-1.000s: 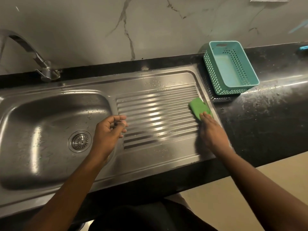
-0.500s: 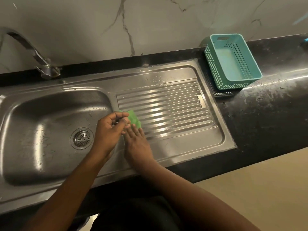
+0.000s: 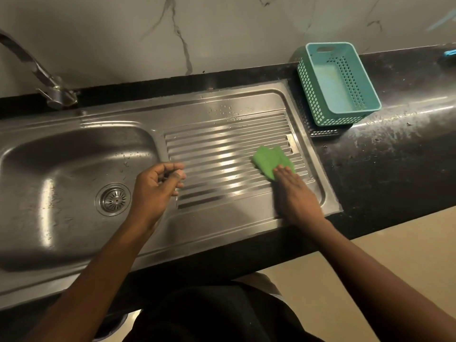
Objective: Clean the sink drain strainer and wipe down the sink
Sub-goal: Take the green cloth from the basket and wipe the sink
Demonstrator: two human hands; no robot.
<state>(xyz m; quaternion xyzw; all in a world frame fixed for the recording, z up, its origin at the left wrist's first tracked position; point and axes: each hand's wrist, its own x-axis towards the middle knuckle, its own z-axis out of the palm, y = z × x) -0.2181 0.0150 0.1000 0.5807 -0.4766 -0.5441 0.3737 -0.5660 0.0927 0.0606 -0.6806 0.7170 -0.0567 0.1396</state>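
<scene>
A stainless steel sink [image 3: 61,233] has a round drain strainer [image 3: 114,199] seated in the basin floor and a ribbed draining board [image 3: 222,154] on its right. My right hand [image 3: 294,193] lies flat on a green cloth [image 3: 270,160], pressing it onto the right part of the ribbed board. My left hand [image 3: 154,191] hovers at the basin's right rim with the fingers curled and thumb near the fingertips, holding nothing I can see.
A curved tap [image 3: 42,77] stands at the back left. A teal perforated basket [image 3: 338,82] sits on the black counter [image 3: 394,156] right of the sink, over a dark mat. Marble wall behind. Water drops dot the board's back edge.
My right hand swept the green cloth from the board's right side to the left beside my left hand, then back to the right. My left hand stayed put.
</scene>
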